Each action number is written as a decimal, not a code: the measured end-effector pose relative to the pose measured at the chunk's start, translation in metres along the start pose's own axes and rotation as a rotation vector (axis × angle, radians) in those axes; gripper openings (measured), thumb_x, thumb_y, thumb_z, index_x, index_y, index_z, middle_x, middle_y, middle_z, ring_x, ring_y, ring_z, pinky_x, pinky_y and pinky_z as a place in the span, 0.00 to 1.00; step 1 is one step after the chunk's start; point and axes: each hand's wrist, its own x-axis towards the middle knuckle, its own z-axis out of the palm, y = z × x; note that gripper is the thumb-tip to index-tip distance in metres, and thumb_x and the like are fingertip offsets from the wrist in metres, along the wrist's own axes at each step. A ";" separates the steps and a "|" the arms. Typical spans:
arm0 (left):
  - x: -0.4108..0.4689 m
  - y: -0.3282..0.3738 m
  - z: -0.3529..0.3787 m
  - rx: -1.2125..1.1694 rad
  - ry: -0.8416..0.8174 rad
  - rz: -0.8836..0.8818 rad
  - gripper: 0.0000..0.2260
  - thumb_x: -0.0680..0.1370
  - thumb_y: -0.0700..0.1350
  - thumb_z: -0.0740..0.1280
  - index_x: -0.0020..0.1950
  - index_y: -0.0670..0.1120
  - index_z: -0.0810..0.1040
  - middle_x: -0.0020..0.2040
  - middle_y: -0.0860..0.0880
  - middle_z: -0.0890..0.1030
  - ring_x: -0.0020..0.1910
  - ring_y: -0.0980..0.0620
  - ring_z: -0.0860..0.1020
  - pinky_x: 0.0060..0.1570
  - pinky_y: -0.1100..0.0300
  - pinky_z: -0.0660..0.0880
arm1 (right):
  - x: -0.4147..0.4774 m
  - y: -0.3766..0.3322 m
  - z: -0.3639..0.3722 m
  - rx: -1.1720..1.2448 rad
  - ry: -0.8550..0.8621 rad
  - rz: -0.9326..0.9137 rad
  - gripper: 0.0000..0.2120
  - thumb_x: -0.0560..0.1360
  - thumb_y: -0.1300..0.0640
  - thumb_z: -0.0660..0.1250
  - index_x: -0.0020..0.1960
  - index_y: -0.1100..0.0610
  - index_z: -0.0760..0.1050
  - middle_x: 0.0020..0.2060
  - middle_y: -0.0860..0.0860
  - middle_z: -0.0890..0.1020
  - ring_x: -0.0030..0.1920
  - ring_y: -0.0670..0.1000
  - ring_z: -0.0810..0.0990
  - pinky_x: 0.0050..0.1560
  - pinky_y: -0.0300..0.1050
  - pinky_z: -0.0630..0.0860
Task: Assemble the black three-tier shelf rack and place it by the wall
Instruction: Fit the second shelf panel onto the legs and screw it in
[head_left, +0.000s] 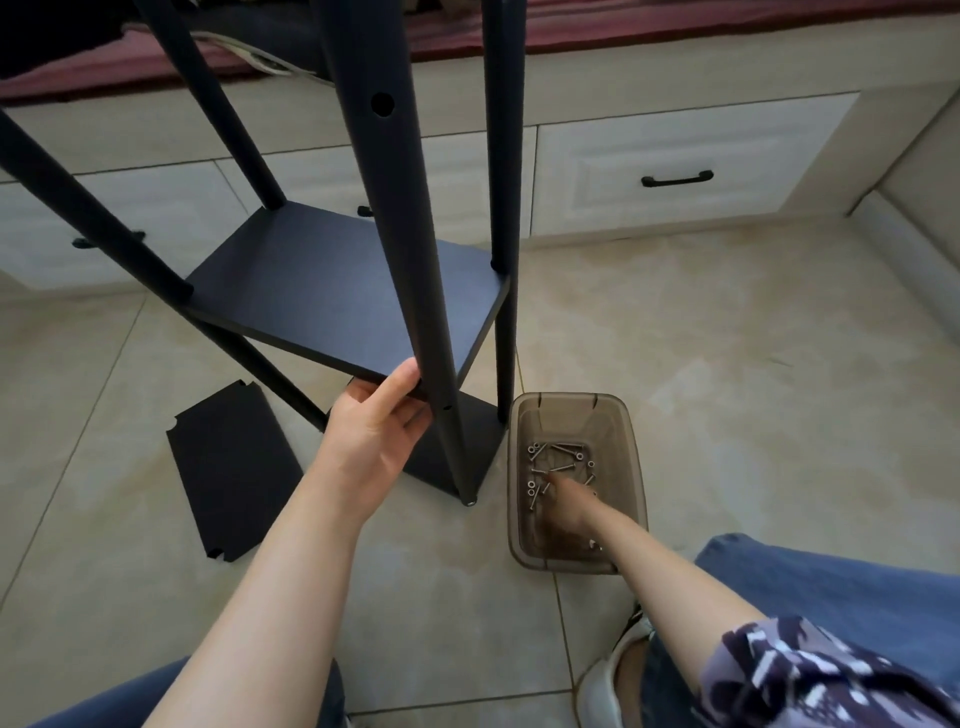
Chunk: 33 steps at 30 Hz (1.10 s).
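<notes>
Rack (332, 291), black and only partly built, stands upright on the tiled floor (727, 338). Four round poles rise past the top of the view. Two boards are fitted so far: a middle shelf (291, 270) and a bottom shelf (436, 452) close to the floor. The pole nearest the camera (400, 234) has an open hole (382, 105) high on its side and ends in a small foot (470, 502) at the rack's near corner.

The left hand (374, 431) grips the rack at the near edge of the middle shelf, just beside that pole, with the thumb on top of the board and the fingers curled underneath.

Just to the right of the rack's near corner sits a translucent brown bin (631, 467), with loose screws (563, 457) scattered on its bottom. The right hand (563, 506) reaches down into the bin among the screws. It is blurred, so I cannot tell whether the fingers are pinching one or merely touching them.

To the left of the rack, a spare black board (234, 462) with notched corners lies flat on the floor, apart from the rack's legs. Behind the rack runs a pale drawer cabinet (587, 208) with a black handle (677, 179).
</notes>
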 end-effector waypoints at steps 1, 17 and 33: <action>0.000 0.000 0.000 -0.003 -0.007 0.002 0.12 0.71 0.47 0.72 0.51 0.42 0.83 0.46 0.45 0.86 0.51 0.46 0.86 0.54 0.53 0.82 | 0.005 0.000 0.002 0.017 -0.007 0.002 0.31 0.80 0.64 0.60 0.80 0.54 0.56 0.71 0.58 0.73 0.69 0.59 0.73 0.66 0.50 0.71; 0.003 -0.004 0.000 -0.006 -0.073 0.028 0.06 0.70 0.47 0.72 0.40 0.48 0.88 0.42 0.49 0.86 0.46 0.51 0.86 0.50 0.57 0.82 | 0.030 0.009 0.015 0.098 0.142 -0.046 0.13 0.78 0.58 0.68 0.62 0.56 0.72 0.57 0.57 0.80 0.53 0.56 0.79 0.47 0.46 0.77; 0.005 -0.005 -0.005 -0.015 -0.081 -0.003 0.10 0.70 0.49 0.73 0.48 0.45 0.87 0.45 0.47 0.86 0.51 0.48 0.85 0.51 0.56 0.82 | 0.005 0.002 0.008 0.027 0.299 -0.091 0.11 0.81 0.64 0.59 0.59 0.62 0.78 0.54 0.61 0.81 0.56 0.60 0.79 0.52 0.46 0.75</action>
